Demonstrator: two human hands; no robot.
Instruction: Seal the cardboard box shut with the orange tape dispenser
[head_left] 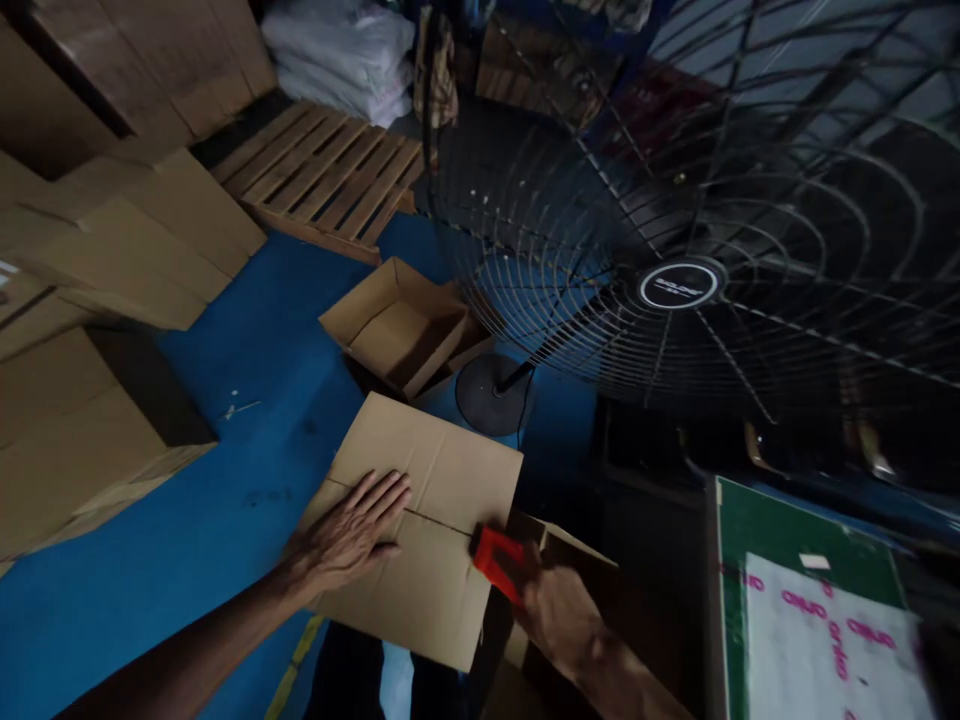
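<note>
The left hand (352,535) lies flat and open on top of a brown box (420,520), with its fingers spread near the line where the two flaps meet. The right hand (555,610) is closed around a red tool (496,560), which looks like a tape gun. The red end touches the right edge of the box, just at the end of that line. The box sits in front of the person, above the blue floor (247,400).

A few things could go wrong. The flaps might not be lying even, so if the left hand lifts or slides, they could pop up and the tape could go on crooked. The tool sits at the very edge, so it could slip off the side and miss the line. The left fingers lie right on the path of the tool, so they could get bumped or caught if the tool runs that way. The room is dark, which makes the line hard to see.

A big fan (679,285) stands close on the right, and its wind could flap loose tape. An open box (397,325) lies behind, and more boxes (112,250) are stacked to the left by a pallet (322,175).
</note>
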